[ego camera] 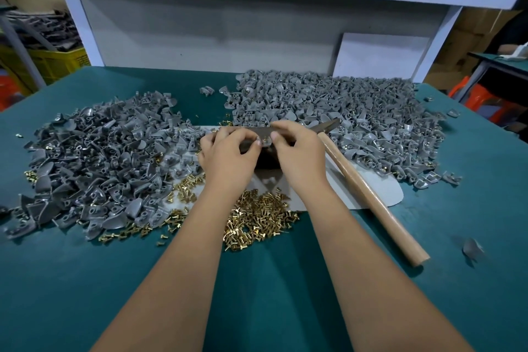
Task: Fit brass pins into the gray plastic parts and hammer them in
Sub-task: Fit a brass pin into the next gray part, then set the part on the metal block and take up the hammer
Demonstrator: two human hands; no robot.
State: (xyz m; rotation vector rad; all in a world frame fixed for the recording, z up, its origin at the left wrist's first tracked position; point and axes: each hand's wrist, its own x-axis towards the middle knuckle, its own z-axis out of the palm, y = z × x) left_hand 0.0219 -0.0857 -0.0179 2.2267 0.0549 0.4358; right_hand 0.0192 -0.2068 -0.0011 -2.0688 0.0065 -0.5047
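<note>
Pinching a gray plastic part (pixel 265 142) between curled fingertips, the left hand (pixel 228 156) and right hand (pixel 297 151) work at mid-desk over what looks like a dark metal block (pixel 264 161). Brass pins (pixel 257 218) lie heaped toward the near edge; a hammer (pixel 368 194) rests alongside, right.

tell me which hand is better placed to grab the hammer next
Probably the right hand: the hammer lies on its side of the table, its wooden handle running just beside that wrist. The left hand would have to cross over.
</note>
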